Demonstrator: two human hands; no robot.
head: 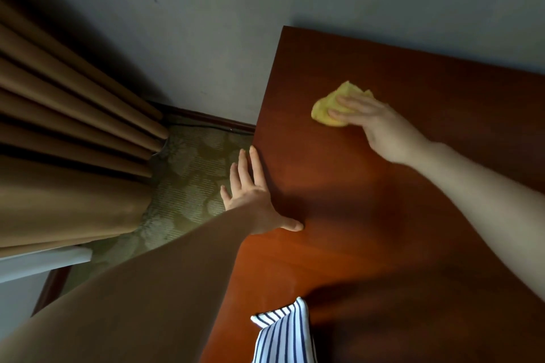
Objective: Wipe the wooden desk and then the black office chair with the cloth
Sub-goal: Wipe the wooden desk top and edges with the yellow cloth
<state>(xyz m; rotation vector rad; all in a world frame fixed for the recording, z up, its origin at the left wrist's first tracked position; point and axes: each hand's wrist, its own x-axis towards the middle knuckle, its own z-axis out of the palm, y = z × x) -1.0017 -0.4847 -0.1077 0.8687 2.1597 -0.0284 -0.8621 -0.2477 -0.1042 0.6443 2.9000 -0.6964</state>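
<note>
Fingers (348, 106) of the right hand (380, 127) are pressing straight onto the yellow cloth (324, 112) near the far corner of the wooden desk (383, 215); the left hand (253, 200) is lying flat at its edge.

Ahead of me a plain grey wall (206, 23) runs down to a dark brown skirting board (206, 117). It is dim and falls into shadow toward the upper left corner. To my left a tan curtain (59, 132) hangs in deep folds, and its lower end meets an olive-green carpet (188, 174) with a pale leaf pattern. At the lower left a white ledge (38, 264) shows beneath the curtain.
</note>
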